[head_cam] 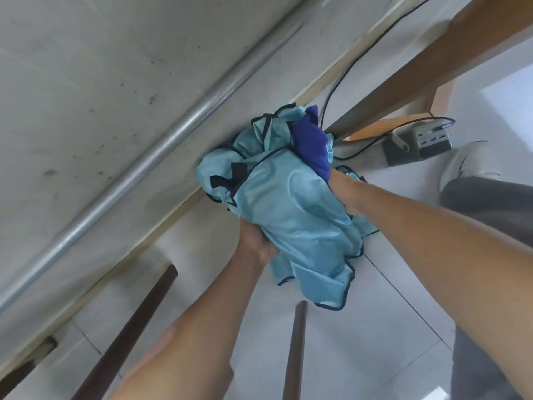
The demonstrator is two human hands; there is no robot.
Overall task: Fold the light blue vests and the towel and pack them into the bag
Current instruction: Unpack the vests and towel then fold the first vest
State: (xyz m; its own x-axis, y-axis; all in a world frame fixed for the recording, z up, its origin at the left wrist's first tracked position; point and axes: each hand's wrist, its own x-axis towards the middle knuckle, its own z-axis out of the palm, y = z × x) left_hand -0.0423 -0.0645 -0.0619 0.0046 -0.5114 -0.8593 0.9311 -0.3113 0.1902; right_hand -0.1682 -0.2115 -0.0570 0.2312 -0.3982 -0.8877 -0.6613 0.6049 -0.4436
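Both hands bundle crumpled cloth, mid-frame.
Left hand (pixel 256 241) grips shiny, black-edged light blue vests (pixel 291 215) — right hand (pixel 349 194) clutches them beside the soft dark blue towel (pixel 311 145).

Bare forearms, grey trousers (pixel 490 197), grey-white sneaker (pixel 464 160).

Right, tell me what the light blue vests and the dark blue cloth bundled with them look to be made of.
Light blue vests: thin, glossy synthetic, probably polyester mesh, judging by the sheen and fine weave; black binding edges them. Dark blue cloth: matte and thicker, likely the towel.
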